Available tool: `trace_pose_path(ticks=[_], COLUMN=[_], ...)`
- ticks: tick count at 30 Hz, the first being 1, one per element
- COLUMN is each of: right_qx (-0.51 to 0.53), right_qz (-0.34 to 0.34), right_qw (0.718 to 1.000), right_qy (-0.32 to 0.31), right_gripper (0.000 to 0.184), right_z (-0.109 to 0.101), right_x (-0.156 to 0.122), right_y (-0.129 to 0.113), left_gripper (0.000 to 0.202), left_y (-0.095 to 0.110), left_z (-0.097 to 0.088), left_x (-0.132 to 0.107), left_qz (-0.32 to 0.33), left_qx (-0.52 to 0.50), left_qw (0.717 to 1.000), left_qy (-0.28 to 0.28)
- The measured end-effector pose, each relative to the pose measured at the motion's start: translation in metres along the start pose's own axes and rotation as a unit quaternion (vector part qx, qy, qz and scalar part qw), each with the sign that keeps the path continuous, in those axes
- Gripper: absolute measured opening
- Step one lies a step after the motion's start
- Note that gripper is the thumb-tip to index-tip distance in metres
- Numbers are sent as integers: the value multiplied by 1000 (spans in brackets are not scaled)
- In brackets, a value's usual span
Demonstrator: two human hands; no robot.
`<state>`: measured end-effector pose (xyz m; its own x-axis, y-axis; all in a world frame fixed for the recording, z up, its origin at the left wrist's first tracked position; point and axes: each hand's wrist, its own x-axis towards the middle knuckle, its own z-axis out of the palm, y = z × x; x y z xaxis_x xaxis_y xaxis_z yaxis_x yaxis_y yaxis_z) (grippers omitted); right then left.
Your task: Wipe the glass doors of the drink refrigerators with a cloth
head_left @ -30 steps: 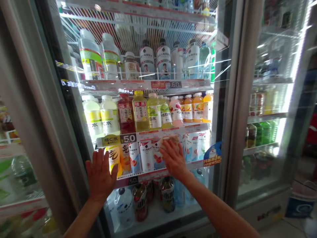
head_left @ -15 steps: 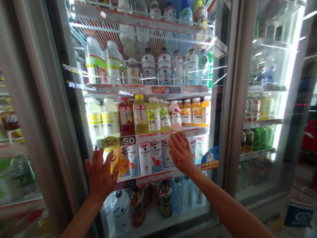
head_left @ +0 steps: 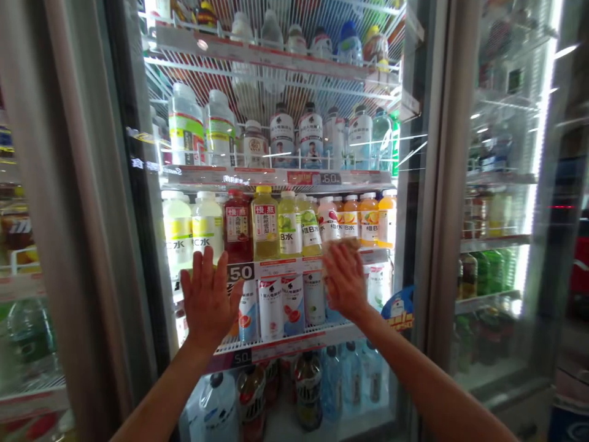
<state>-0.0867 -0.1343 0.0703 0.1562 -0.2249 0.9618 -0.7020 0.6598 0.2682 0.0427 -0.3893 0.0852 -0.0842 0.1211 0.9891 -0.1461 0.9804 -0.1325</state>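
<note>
Our two hands are at a glass door, a pale cloth under one.
Beyond the door's right edge we see another lit cooler; a blue sticker sits near its lower right corner. Our left hand, toward the left edge, spreads its fingers, holding nothing, and blocks part of a price tag; our right hand, right of the middle, grasps the cloth beneath nearly flat fingers, hiding some white packs behind. On the shelf above these, red, yellow and orange drinks show through bottles; blue-tinted bottles stand lower right.
</note>
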Motion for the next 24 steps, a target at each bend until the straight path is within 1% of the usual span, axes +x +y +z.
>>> trace_pose_path(ticks=[2, 4, 5, 6, 7, 8, 9, 11, 12, 13, 14, 15, 16, 17, 19, 20, 21, 22, 23, 24], right_qx=[-53, -86, -92, -92, -86, -77, -63, -26, -7, 10, 19, 20, 12, -3, -45, -61, -71, -76, -76, -73], right_qz=[71, 142, 166, 180, 181, 173, 151, 91, 49, 10, -20, -35, -32, -9, 72, 121, 165, 196, 211, 207], right_qw=[994, 980, 973, 970, 969, 973, 979, 994, 998, 1000, 1000, 999, 999, 1000, 994, 985, 974, 965, 960, 961], right_qy=[56, 110, 128, 139, 141, 134, 122, 62, 36, 10, -7, -13, -7, 11, 72, 106, 136, 158, 170, 168], right_gripper=[64, 59, 58, 58, 59, 60, 62, 67, 68, 69, 69, 69, 68, 66, 62, 59, 58, 57, 57, 57], right_z=[-8, -11, -10, -8, -5, -1, 3, 11, 13, 13, 12, 10, 6, 3, -1, -1, -1, 1, 3, 6], right_x=[-9, -11, -8, -3, 4, 12, 21, 35, 40, 42, 42, 40, 36, 32, 28, 29, 32, 38, 45, 53], right_y=[45, 86, 97, 99, 91, 76, 54, 5, -15, -30, -36, -34, -22, -4, 44, 66, 84, 94, 94, 87], left_gripper=[68, 68, 69, 69, 69, 70, 70, 69, 69, 68, 68, 68, 68, 68, 68, 68, 68, 68, 68, 68], left_y=[0, 1, 1, 1, 1, 1, 1, 1, 0, 0, -1, -1, -1, -2, -2, -2, -2, -2, -2, -1], left_z=[-1, 0, 0, 1, 2, 2, 2, 1, 0, -2, -3, -4, -5, -5, -5, -4, -3, -2, -2, -1], left_x=[0, 0, 1, 0, 0, 0, 0, 0, 0, 0, 0, 0, 0, 0, -1, -1, -1, -1, -1, -1], left_qz=[2, 1, -1, -3, -4, -6, -7, -6, -3, 0, 4, 8, 13, 16, 21, 21, 21, 20, 18, 16], left_qx=[1, 3, 4, 5, 7, 8, 9, 7, 5, 3, 1, 0, 0, 1, 5, 7, 7, 7, 6, 4], left_qw=[1000, 1000, 1000, 1000, 1000, 1000, 1000, 1000, 1000, 1000, 1000, 1000, 1000, 1000, 1000, 1000, 1000, 1000, 1000, 1000], left_qy=[0, 1, 1, 1, 2, 3, 3, 0, -3, -6, -8, -9, -9, -7, -1, 3, 6, 8, 9, 9])
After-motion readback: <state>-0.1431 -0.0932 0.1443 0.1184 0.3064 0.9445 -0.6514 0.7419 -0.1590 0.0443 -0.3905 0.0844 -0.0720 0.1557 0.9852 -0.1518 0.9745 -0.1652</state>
